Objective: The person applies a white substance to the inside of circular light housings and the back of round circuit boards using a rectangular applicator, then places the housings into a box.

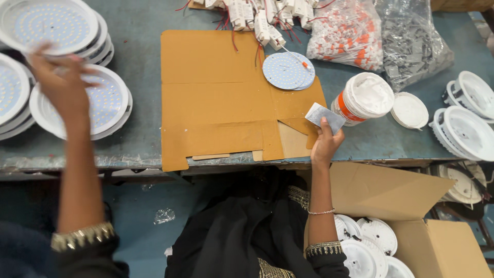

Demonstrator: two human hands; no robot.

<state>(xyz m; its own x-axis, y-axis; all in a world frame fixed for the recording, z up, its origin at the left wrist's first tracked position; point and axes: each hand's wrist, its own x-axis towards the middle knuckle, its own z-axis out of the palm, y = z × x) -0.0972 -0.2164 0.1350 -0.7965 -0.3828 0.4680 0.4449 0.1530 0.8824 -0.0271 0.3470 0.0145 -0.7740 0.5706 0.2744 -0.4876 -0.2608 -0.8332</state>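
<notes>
Grey and flat, the little card (324, 117) is what our right hand (325, 143) has pinched between thumb and fingers, held up just off the right edge of the cardboard sheet (216, 98), probably so it stays handy over the work spot. Our left hand (63, 85) is way left of the cardboard, fingers spread over a white round lamp (105, 105) on top of a stack; it's blurred, so we can't tell if it's actually gripping yet. On the cardboard's top right corner sits a loose LED disc (288, 70). Just right of the cardboard there's a white tub with an orange band (363, 99) and its lid (409, 110) beside it. Past the top edge: clear bags of small parts (350, 31), and wired driver boxes (262, 18)
</notes>
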